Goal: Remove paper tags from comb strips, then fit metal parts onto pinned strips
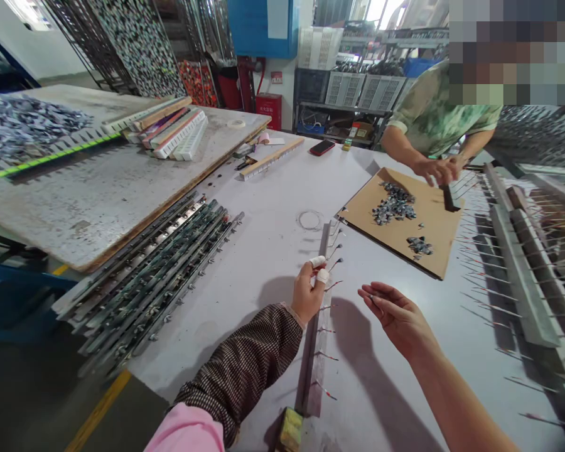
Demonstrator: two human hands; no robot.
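Observation:
A long narrow grey bar (pixel 317 370) lies lengthwise before me, with a row of thin red-tipped pins sticking out to its right. Several pins at the far end carry small dark pieces (pixel 339 260). My left hand (pixel 307 294) is closed at the bar's side, white covers on its thumb and a finger; what it pinches is hidden. To the right, apart from the bar, my right hand (pixel 400 317) holds thumb and fingertips together above the table. Something tiny may sit in that pinch, too small to name. A yellow block (pixel 290 429) touches the bar's near end.
Loose dark pieces (pixel 393 204) lie on a cardboard sheet (pixel 358 201). Across it, a co-worker's hands (pixel 437 169) hold a dark bar with pins. Pinned bars (pixel 522 276) line the right; stacked bars (pixel 160 270) lie left. A phone (pixel 322 147) rests farther back.

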